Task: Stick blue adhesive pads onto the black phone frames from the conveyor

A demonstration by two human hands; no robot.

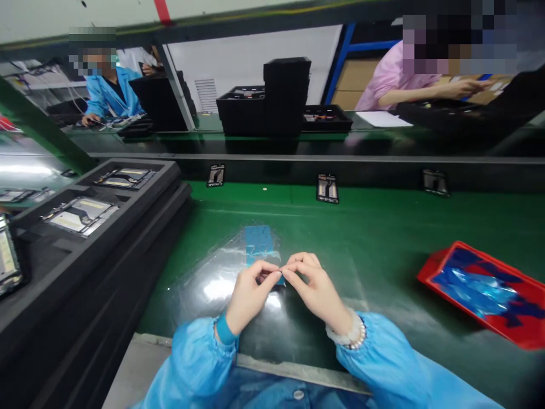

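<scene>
My left hand (pixel 254 289) and my right hand (pixel 310 285) meet fingertip to fingertip in the middle of the view. Each pinches thumb against forefinger, with a tiny thing between them that is too small to name. Just beyond and partly under my fingers lies a blue film sheet (pixel 258 238), its lower part covered by my hands. It rests on a clear plastic sheet (pixel 200 278) that reflects the light, spread over the green work surface (pixel 366 244).
A red bin (pixel 523 338) with blue film pieces stands at right. Black foam trays (pixel 140 227) with phone-like parts (pixel 80 215) are stacked at left. Along the back ledge lean several small parts (pixel 327 188). Two people work beyond, one in a blue sleeve (pixel 128 85), one in pink (pixel 383 74).
</scene>
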